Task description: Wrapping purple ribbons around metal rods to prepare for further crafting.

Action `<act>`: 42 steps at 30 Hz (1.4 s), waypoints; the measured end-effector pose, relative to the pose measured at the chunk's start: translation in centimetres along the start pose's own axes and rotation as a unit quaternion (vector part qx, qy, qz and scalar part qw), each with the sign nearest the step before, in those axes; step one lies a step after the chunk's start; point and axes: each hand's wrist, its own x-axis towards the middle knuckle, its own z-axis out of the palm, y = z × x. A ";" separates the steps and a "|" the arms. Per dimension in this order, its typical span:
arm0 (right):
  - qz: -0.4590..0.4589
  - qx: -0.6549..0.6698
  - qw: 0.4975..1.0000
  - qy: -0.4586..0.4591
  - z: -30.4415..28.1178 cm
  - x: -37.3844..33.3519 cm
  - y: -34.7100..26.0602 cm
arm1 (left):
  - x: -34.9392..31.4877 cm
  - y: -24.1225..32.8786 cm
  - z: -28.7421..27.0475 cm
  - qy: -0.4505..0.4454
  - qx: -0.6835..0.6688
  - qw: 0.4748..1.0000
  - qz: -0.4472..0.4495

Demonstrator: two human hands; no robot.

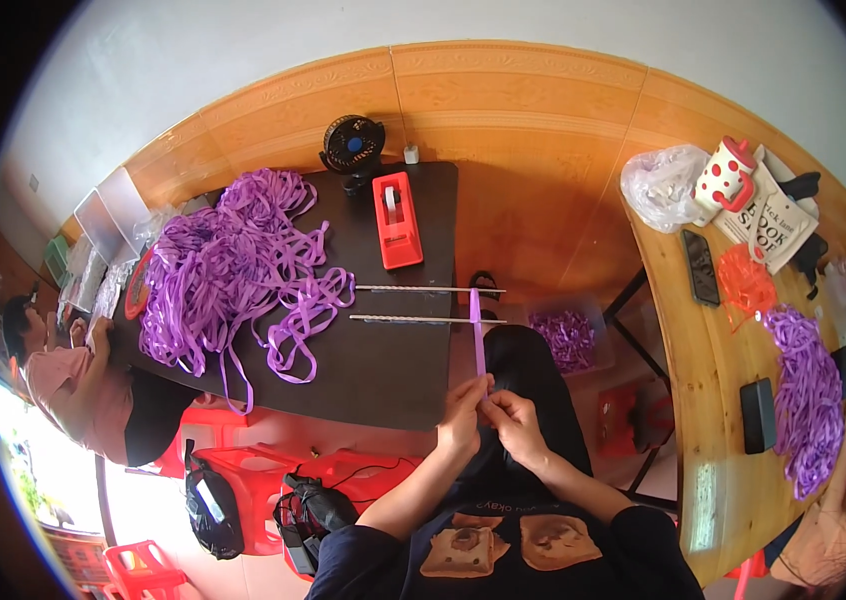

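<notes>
A flat purple ribbon runs from two thin metal rods down toward me, narrowing to a strip between my fingers. My left hand pinches it from the left. Just beside it, my right hand is closed on the same strip, its fingertips close to the left ones. The far rod and the near rod stick out past the right edge of the black table, and the ribbon crosses both near their ends. Exactly how it wraps them is too small to tell.
On the black table lie a heap of purple ribbon, a red tape dispenser and a black fan. A plastic bin with purple pieces stands below. Two other people sit left and right; a wooden table bears more ribbon.
</notes>
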 end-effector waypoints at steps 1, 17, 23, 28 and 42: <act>0.014 0.015 1.000 -0.005 0.1 0.0 -0.3 | -0.2 -0.1 -0.2 -0.008 0.007 1.000 0.001; -0.420 -0.483 0.767 0.034 -1.8 3.2 -5.4 | -1.3 1.7 -2.2 -0.011 0.065 0.998 0.011; -0.582 -0.574 0.575 -0.031 -1.3 6.7 -6.4 | -1.6 2.1 -2.4 -0.048 0.052 0.997 -0.020; -0.631 -0.576 0.515 -0.068 -0.8 7.7 -6.8 | -2.0 1.6 -2.8 -0.045 0.070 0.996 0.013; -0.633 -0.549 0.541 -0.070 0.7 7.8 -9.7 | -2.8 0.5 -4.2 -0.155 0.015 0.987 -0.033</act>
